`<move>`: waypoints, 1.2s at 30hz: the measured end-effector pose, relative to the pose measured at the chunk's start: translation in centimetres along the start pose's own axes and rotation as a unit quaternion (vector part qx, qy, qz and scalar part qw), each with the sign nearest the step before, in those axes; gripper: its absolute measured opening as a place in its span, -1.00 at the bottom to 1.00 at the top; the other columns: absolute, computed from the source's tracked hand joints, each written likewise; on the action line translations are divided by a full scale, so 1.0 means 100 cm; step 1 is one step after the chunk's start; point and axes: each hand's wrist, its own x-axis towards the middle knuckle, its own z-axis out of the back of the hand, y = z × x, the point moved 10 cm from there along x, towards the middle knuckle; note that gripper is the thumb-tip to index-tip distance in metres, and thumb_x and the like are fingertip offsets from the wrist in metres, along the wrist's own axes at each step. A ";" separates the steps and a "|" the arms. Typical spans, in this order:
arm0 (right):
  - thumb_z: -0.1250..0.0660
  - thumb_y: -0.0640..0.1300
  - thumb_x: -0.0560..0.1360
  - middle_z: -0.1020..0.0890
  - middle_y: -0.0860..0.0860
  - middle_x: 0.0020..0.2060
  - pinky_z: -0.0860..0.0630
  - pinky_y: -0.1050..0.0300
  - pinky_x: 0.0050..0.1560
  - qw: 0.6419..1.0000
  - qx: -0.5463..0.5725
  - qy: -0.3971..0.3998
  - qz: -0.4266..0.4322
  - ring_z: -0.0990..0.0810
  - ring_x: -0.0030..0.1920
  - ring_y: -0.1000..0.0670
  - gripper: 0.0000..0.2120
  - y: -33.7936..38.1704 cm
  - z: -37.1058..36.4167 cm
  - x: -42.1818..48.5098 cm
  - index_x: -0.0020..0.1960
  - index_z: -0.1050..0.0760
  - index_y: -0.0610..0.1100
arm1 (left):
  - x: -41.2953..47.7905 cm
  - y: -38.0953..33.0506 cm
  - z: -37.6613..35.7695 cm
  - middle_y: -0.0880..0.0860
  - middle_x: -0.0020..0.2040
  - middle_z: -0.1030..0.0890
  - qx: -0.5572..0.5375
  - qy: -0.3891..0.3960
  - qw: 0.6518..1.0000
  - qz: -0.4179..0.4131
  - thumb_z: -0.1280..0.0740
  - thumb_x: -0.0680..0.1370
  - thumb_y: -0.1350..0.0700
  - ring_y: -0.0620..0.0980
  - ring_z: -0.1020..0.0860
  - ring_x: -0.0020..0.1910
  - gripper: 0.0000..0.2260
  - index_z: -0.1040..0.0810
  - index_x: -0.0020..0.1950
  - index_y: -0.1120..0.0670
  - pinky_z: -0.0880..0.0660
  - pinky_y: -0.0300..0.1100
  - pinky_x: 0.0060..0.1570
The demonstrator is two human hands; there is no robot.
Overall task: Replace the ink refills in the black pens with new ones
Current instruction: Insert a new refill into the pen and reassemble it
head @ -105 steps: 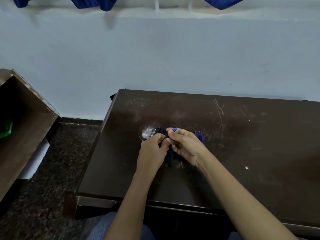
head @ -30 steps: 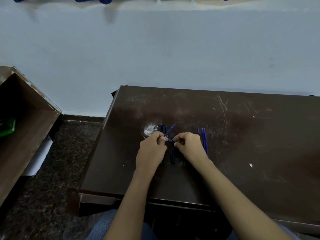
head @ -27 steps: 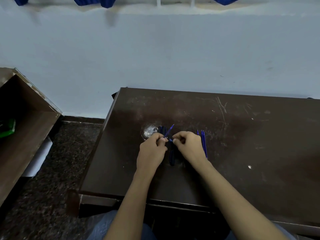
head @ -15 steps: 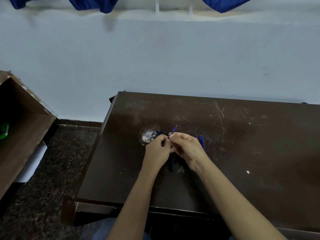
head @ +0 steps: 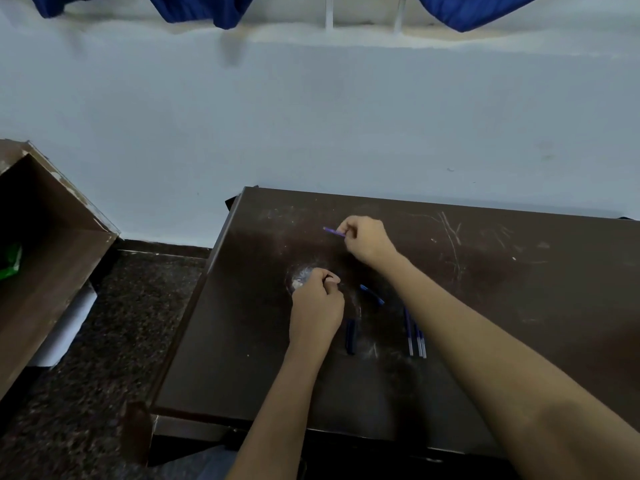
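Observation:
My right hand is raised over the far middle of the dark table, pinching a thin blue ink refill that points left. My left hand rests nearer me with its fingers curled closed on a black pen barrel, which the fist almost fully hides. A short blue piece shows just right of that hand. Another black pen lies on the table beside my left wrist. Up to three blue refills lie side by side to its right, partly under my right forearm.
A pale scuffed patch marks the tabletop by my left hand. The table's left edge drops to a speckled floor. A brown wooden box stands at the left. The wall runs right behind the table.
My hands, joined half a second ago around the pen, have parted. The right hand has moved away and up the table with the blue refill; the left has stayed closed near the scuffed patch.

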 end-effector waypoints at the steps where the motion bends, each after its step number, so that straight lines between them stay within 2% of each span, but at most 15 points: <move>1: -0.16 -0.35 0.51 -0.61 -0.14 0.12 -0.49 0.07 0.19 0.999 -0.032 0.023 -0.003 -0.58 0.11 -0.13 -0.71 -0.003 -0.011 0.001 0.05 -0.61 -0.15 | 0.001 0.001 0.001 0.06 -0.01 -0.62 0.001 -0.002 1.000 0.001 -0.12 0.62 0.16 -0.18 -0.49 -0.27 -0.82 -0.51 0.04 0.03 -0.31 -0.35 -0.37; 3: -0.17 -0.33 0.52 -0.58 -0.14 0.18 -0.49 -0.03 0.24 0.995 -0.087 0.041 -0.002 -0.56 0.16 -0.17 -0.69 -0.006 -0.024 -0.001 0.09 -0.61 -0.11 | 0.001 0.003 0.003 0.07 -0.02 -0.62 0.003 -0.006 1.000 0.007 -0.11 0.62 0.16 -0.16 -0.49 -0.28 -0.81 -0.51 0.03 0.02 -0.34 -0.32 -0.36; 6: -0.15 -0.32 0.54 -0.58 -0.13 0.16 -0.50 -0.03 0.17 0.993 -0.111 0.002 0.031 -0.55 0.14 -0.18 -0.68 -0.001 -0.024 -0.005 0.12 -0.61 -0.11 | 0.002 0.006 0.004 0.07 -0.02 -0.62 0.004 -0.008 1.000 0.009 -0.10 0.62 0.15 -0.15 -0.51 -0.25 -0.81 -0.50 0.00 0.00 -0.37 -0.31 -0.33; 8: -0.15 -0.32 0.56 -0.57 -0.11 0.19 -0.49 -0.01 0.19 0.991 -0.125 0.014 0.038 -0.54 0.17 -0.16 -0.68 0.001 -0.028 -0.006 0.17 -0.60 -0.12 | 0.002 0.005 0.003 0.07 0.00 -0.61 0.008 -0.005 1.000 0.006 -0.10 0.61 0.15 -0.13 -0.53 -0.22 -0.81 -0.50 -0.01 -0.01 -0.38 -0.31 -0.31; 15: -0.14 -0.32 0.56 -0.57 -0.13 0.14 -0.48 -0.01 0.19 0.992 -0.111 -0.021 0.055 -0.54 0.15 -0.14 -0.68 -0.001 -0.028 -0.009 0.16 -0.60 -0.15 | 0.003 0.007 0.002 0.10 0.04 -0.60 0.015 -0.002 1.000 0.007 -0.10 0.60 0.14 -0.05 -0.56 -0.17 -0.81 -0.51 -0.01 -0.01 -0.45 -0.15 -0.16; 21: -0.14 -0.30 0.56 -0.54 -0.13 0.19 -0.46 -0.05 0.25 0.991 -0.127 0.022 0.028 -0.53 0.20 -0.17 -0.66 -0.007 -0.035 -0.001 0.21 -0.58 -0.12 | 0.004 0.007 0.001 0.12 0.06 -0.59 0.025 0.001 1.000 0.014 -0.11 0.61 0.13 -0.06 -0.56 -0.20 -0.81 -0.51 0.01 -0.01 -0.41 -0.21 -0.26; 26: -0.13 -0.27 0.57 -0.52 -0.12 0.23 -0.46 -0.09 0.25 0.991 -0.121 0.048 -0.001 -0.54 0.19 -0.18 -0.66 -0.012 -0.037 0.001 0.23 -0.57 -0.06 | 0.003 0.006 0.000 0.11 0.05 -0.59 0.024 0.006 1.000 0.010 -0.11 0.60 0.14 -0.03 -0.56 -0.14 -0.81 -0.51 -0.01 -0.02 -0.45 -0.15 -0.16; 28: -0.17 -0.29 0.55 -0.56 -0.12 0.18 -0.48 -0.05 0.23 0.996 -0.084 0.003 0.026 -0.56 0.16 -0.16 -0.68 -0.008 -0.027 -0.007 0.20 -0.59 -0.10 | 0.004 0.006 0.000 0.13 0.05 -0.59 0.024 0.005 1.000 0.011 -0.10 0.60 0.14 -0.04 -0.56 -0.15 -0.81 -0.51 -0.02 -0.03 -0.42 -0.19 -0.21; 30: -0.21 -0.32 0.52 -0.60 -0.11 0.12 -0.50 0.00 0.19 0.995 -0.041 -0.077 0.048 -0.57 0.13 -0.11 -0.70 -0.006 -0.005 -0.018 0.16 -0.60 -0.13 | 0.004 0.007 0.001 0.14 0.06 -0.59 0.024 0.005 1.000 0.012 -0.10 0.60 0.14 -0.05 -0.55 -0.19 -0.80 -0.51 -0.01 -0.02 -0.39 -0.20 -0.27; 32: -0.24 -0.30 0.51 -0.62 -0.09 0.06 -0.53 -0.02 0.12 0.988 -0.030 -0.145 0.034 -0.58 0.07 -0.10 -0.74 -0.015 0.018 -0.030 0.10 -0.62 -0.11 | 0.004 0.006 0.001 0.12 0.06 -0.59 0.019 0.003 1.000 0.014 -0.10 0.61 0.14 -0.07 -0.53 -0.23 -0.80 -0.51 0.02 -0.01 -0.37 -0.22 -0.31; 34: -0.29 -0.23 0.50 -0.66 -0.06 -0.03 -0.58 -0.08 0.03 0.986 -0.054 -0.158 -0.002 -0.60 0.01 -0.10 -0.82 -0.030 0.031 -0.041 0.01 -0.63 -0.07 | 0.003 0.005 0.001 0.11 0.06 -0.60 0.011 0.000 1.000 0.017 -0.09 0.61 0.16 -0.11 -0.49 -0.28 -0.79 -0.52 0.05 0.02 -0.34 -0.26 -0.35; 36: -0.35 -0.15 0.48 -0.68 -0.05 -0.09 -0.61 -0.07 -0.02 0.988 -0.084 -0.121 -0.043 -0.63 -0.05 -0.09 -0.90 -0.046 0.033 -0.052 -0.04 -0.62 -0.06 | 0.002 0.005 0.001 0.11 0.09 -0.59 0.008 0.000 1.000 0.021 -0.09 0.60 0.18 -0.13 -0.47 -0.31 -0.76 -0.52 0.12 0.06 -0.32 -0.27 -0.37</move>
